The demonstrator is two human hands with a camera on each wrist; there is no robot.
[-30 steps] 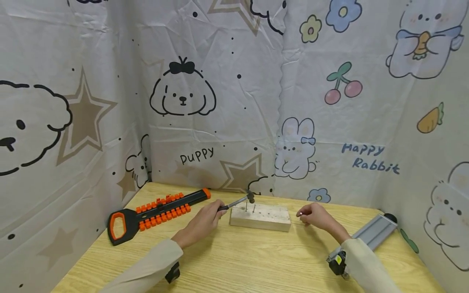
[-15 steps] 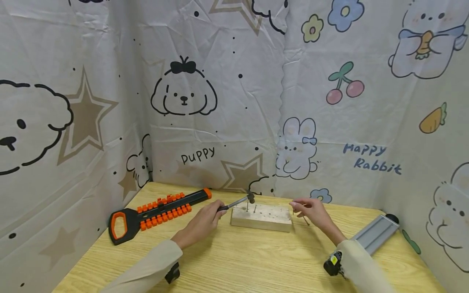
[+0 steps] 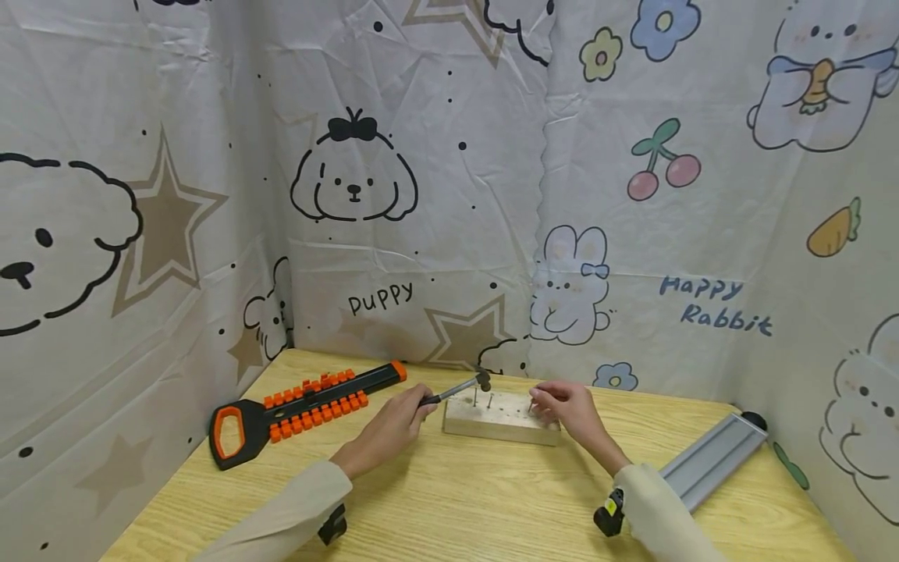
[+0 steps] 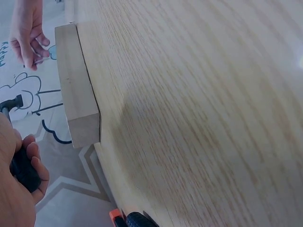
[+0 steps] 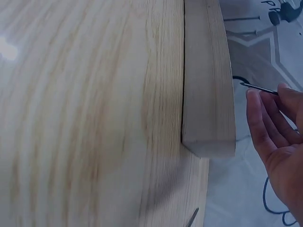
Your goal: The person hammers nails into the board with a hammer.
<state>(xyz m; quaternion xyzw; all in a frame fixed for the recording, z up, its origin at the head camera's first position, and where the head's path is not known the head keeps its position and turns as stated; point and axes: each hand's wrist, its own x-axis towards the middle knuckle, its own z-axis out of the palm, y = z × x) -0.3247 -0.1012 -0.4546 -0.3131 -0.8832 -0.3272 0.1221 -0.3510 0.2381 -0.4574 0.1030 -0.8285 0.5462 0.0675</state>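
Observation:
My left hand (image 3: 388, 425) grips a small hammer (image 3: 456, 389) by its black handle. The hammer's dark head hangs over the left end of a pale wooden block (image 3: 492, 428). Two nails (image 5: 242, 19) stand upright in the block's top near that end, beside a row of small holes. Above the right end, my right hand (image 3: 576, 412) pinches another nail (image 5: 260, 88) between thumb and fingers. In the right wrist view its point faces the block and looks just clear of the top. The left wrist view shows the hammer head (image 4: 13, 103) close to the standing nails.
A black and orange rack (image 3: 309, 406) lies on the table (image 3: 449, 499) at the left. A grey metal tray-like piece (image 3: 716, 460) lies at the right. One loose nail (image 5: 192, 217) rests beyond the block's right end. Patterned cloth (image 3: 421, 195) surrounds the table.
My right hand has moved left from beside the block to over its right end, bringing the pinched nail with it. My left hand and the hammer have stayed almost still.

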